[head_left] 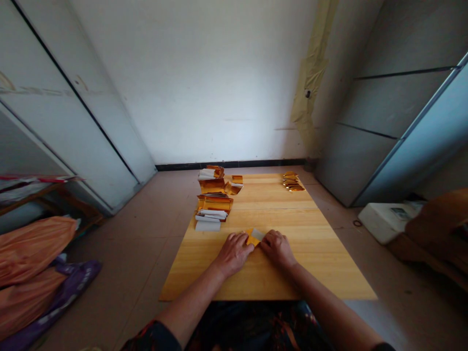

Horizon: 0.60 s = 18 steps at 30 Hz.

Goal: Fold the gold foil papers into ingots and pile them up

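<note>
A small sheet of gold paper (250, 238) with a grey-white patch (258, 235) on it is between my hands, low over the wooden table. My left hand (234, 252) grips its left side with closed fingers. Its right edge is pinched in the curled fingers of my right hand (278, 247). Beyond my left hand lie stacks of gold paper (215, 203) and grey-white sheets (207, 226). Several folded gold pieces (291, 181) rest near the far right corner. My fingertips partly cover the paper I hold.
The wooden table (310, 282) stands before a white wall (204, 87). Grey cabinets flank it, one at left (73, 107) and one at right (365, 107). Orange cloth (36, 248) lies at the left, and a white box (380, 222) sits on the floor at the right.
</note>
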{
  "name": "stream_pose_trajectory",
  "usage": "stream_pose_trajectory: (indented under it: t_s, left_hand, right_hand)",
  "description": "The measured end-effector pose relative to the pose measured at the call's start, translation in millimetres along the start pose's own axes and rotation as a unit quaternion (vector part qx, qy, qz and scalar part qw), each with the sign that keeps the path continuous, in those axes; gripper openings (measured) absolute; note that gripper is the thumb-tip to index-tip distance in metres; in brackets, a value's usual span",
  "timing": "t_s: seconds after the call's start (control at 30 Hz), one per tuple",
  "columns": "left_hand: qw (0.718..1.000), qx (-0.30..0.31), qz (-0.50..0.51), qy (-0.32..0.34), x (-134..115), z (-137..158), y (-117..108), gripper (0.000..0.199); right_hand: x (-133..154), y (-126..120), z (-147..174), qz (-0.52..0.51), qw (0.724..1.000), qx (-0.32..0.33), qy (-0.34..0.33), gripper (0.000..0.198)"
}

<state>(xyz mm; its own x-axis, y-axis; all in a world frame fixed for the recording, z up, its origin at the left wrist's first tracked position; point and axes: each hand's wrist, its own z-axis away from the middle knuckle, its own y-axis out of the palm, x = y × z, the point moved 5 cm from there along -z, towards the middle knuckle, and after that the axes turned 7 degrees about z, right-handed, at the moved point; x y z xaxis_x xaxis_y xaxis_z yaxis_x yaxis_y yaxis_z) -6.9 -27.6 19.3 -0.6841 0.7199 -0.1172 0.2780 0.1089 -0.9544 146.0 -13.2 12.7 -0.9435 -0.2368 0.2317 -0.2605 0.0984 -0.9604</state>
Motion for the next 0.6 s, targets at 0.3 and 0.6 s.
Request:
stream_pose_trajectory:
  t_s: [0.3,0.6]
  left_hand:
    - [1.000,0.002,0.023,-0.012,1.0,2.5,3.7,0.026]
    - [1.000,-0.021,0.007,-0.003,2.6,4.8,9.3,0.028]
  right_hand:
    - [3.4,-2.8,-11.7,0.039,0.995,0.074,0.045,0.016]
    - [4.7,-4.0,-12.6,0.054,0.994,0.080,0.052,0.015]
